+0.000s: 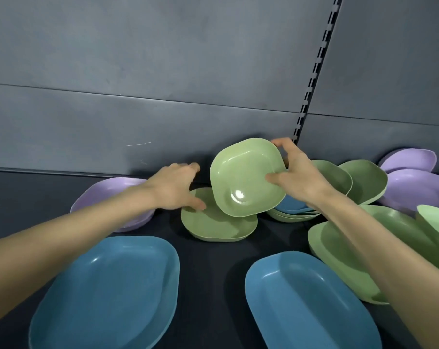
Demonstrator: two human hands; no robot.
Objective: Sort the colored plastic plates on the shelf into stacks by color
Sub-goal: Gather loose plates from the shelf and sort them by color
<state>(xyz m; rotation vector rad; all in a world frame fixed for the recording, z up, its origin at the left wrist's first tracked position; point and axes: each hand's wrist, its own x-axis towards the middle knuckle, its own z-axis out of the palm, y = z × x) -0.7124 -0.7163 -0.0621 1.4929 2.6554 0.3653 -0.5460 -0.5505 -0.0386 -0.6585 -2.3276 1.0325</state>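
Observation:
My right hand [297, 172] grips a small square green plate [243, 176] by its right rim and holds it tilted above the shelf. Below it lies a second small green plate [213, 226] flat on the dark shelf. My left hand [174, 188] rests its thumb and fingers on that plate's left rim, fingers spread. Behind my right hand a low stack mixes blue and green plates [292, 210]. Two large blue plates [107, 290] [306, 303] lie at the front.
A purple plate [107, 192] lies under my left forearm. More green plates [364, 182] [344, 258] and purple plates [414, 180] crowd the right side. The grey back panel [163, 96] closes the shelf behind, with a slotted upright [311, 79].

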